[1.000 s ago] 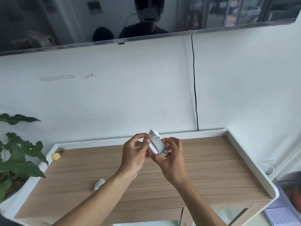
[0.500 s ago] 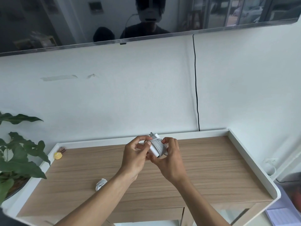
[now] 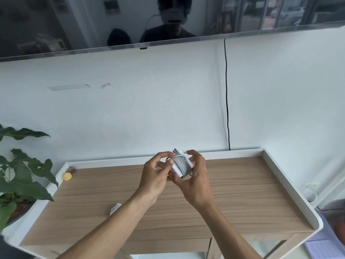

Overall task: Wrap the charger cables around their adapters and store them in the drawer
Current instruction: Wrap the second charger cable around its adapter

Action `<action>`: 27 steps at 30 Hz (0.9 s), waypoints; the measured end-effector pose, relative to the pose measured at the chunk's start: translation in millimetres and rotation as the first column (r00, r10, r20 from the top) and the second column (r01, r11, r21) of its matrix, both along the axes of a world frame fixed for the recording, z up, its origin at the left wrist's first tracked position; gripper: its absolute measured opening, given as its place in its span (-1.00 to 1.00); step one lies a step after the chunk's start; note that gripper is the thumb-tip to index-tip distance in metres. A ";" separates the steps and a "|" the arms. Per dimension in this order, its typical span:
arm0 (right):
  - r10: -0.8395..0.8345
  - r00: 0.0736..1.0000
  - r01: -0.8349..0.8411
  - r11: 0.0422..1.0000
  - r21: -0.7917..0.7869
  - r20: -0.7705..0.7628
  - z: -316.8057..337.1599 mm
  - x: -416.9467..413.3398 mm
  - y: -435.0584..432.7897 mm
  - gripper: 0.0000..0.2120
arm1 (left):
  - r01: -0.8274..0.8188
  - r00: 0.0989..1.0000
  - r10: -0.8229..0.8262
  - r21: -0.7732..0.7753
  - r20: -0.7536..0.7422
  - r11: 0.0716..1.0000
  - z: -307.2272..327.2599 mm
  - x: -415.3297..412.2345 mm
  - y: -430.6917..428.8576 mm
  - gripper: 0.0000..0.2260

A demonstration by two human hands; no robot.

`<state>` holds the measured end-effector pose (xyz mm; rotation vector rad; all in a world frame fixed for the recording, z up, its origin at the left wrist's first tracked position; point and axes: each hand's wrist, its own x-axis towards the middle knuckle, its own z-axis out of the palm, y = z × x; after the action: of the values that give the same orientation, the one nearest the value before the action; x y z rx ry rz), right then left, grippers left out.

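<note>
Two hands meet in the head view, above the desk [image 3: 242,184] toward 12 o'clock. The left hand [image 3: 155,176] pinches the white adapter [image 3: 176,170] while the right hand [image 3: 196,182] cups it from 4 o'clock, fingers curled round the wound grey cable [image 3: 182,164]. Wrapping looks nearly finished; next comes securing the loose end, then the drawer [image 3: 168,245] at 6 o'clock.

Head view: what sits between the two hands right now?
In the head view, the white adapter, wound with grey cable, sits between the left hand and right hand, both gripping it above the desk.
</note>
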<state>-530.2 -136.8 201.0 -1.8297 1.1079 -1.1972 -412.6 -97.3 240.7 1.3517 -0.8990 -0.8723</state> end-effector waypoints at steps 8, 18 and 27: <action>-0.014 1.000 0.014 0.999 -0.039 0.002 -0.1 3.3 -0.2 -0.45 | -0.010 1.000 0.010 -0.011 -0.013 1.000 -0.2 1.6 -0.2 -0.87; -0.024 1.000 0.025 0.996 -0.080 0.017 1.9 6.6 -0.3 -0.48 | -0.042 0.999 0.042 -0.033 0.000 0.999 -6.2 7.2 -0.7 -0.82; 0.217 0.971 -0.206 0.972 0.115 -0.096 -4.1 18.7 -10.3 -0.06 | -0.104 0.987 0.108 0.043 -0.120 0.994 -30.4 36.7 14.2 -0.72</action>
<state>-511.5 -147.1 196.8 -1.8964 0.9852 -0.9103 -375.9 -83.1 210.3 1.3500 -0.7132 -0.8829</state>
